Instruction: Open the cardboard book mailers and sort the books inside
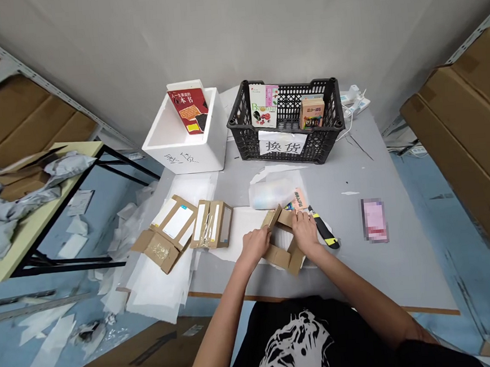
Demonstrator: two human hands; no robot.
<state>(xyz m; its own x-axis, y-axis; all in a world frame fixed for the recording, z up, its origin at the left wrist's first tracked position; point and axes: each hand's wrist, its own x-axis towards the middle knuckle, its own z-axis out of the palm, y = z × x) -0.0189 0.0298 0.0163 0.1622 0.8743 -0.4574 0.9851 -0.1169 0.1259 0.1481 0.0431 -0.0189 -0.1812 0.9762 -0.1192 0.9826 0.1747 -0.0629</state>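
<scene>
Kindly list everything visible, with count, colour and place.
Open box: one, brown, front centre
Cardboard boxes: two, brown, front left
Paper sheets: several, white, front left
Foam box: one, white, back left
Red book: one, red, foam box
Crate: one, black, back centre
Books: several, mixed, in crate
Power strips: unclear, white, beside crate
Plastic wrap: one, clear, before crate
Cutter: one, black-yellow, beside open box
Printed item: one, orange, near cutter
Blurred item: one, pink, right
Table: one, grey, centre
Side table: one, yellowish, left
Packages: several, grey, side table
Cartons: several, brown, both sides
Wall: one, grey, back
Floor: one, blue, below
Shirt: one, black, bottom
Left hand: one, bare, box's left
Right hand: one, bare, box's right
</scene>
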